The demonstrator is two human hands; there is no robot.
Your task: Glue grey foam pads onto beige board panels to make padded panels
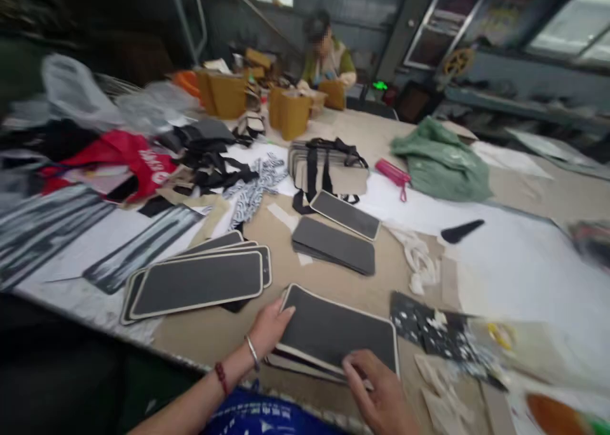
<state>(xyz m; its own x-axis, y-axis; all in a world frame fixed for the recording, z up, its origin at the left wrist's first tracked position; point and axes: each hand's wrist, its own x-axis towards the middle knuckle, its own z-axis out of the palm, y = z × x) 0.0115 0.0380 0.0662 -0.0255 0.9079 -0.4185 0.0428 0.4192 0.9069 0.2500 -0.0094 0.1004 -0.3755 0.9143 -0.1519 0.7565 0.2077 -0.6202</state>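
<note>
Directly before me lies a small stack of dark grey rectangular panels with rounded corners and pale edging; the top panel (340,330) is slightly askew over those below. My left hand (271,326) grips its left edge, thumb on top and fingers hidden underneath. At the near right edge, my right hand (374,384) is curled with its fingertips on the rim; part of the grip is hidden. To the left sits another fanned stack of edged panels (200,284). Beyond my hands are a pile of plain dark panels (333,244) and a single edged panel (346,214).
Strapped panels (333,168) stand behind the piles. Fabric scraps and plastic bags (79,95) crowd the left. A green cloth (443,159), pink pouch (392,172) and black-and-white patterned pieces (429,324) lie rightward. Across the table, a person (328,63) works beside cardboard boxes (222,94).
</note>
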